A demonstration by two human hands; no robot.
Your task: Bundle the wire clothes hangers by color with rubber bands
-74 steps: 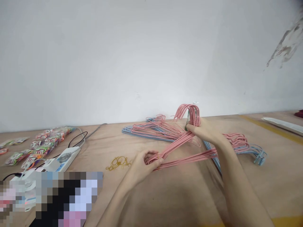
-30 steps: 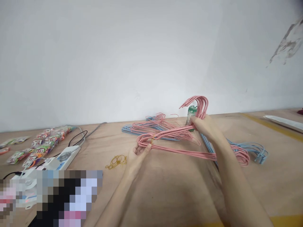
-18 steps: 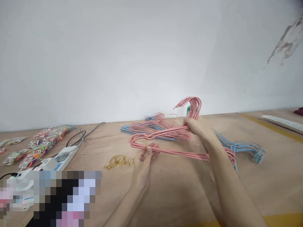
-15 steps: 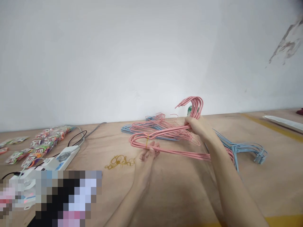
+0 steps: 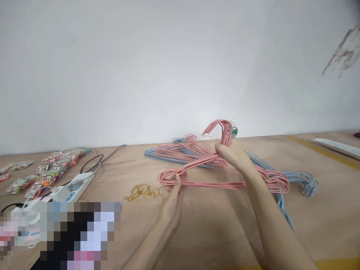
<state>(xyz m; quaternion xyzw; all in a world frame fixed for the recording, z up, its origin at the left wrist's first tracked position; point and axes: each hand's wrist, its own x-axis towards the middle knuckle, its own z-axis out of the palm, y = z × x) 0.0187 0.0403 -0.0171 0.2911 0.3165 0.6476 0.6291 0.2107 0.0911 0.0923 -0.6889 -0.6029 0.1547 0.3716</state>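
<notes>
A bundle of pink clothes hangers point(image 5: 213, 184) is held up in front of me, hooks pointing up and to the left. My right hand point(image 5: 232, 153) is closed around the necks just below the hooks. At the bundle's left corner, my left hand point(image 5: 172, 195) grips the wires, thumb in front and the other fingers mostly hidden. By that thumb shows a bit of yellow rubber band point(image 5: 177, 171); how far it goes around the wires is unclear. Loose yellow rubber bands point(image 5: 140, 190) lie on the table just left of my left hand.
Behind the bundle lies a pile of pink and blue hangers point(image 5: 165, 154). Blue hangers point(image 5: 300, 177) lie to the right, partly behind my forearm. A bottle point(image 5: 233, 129) stands near the wall. At left are a power strip point(image 5: 81, 185), cables and colourful packets point(image 5: 60, 165).
The hook end has shifted a little left and down, and the bundle's right end now shows past my right arm. My left thumb has moved up over the band.
</notes>
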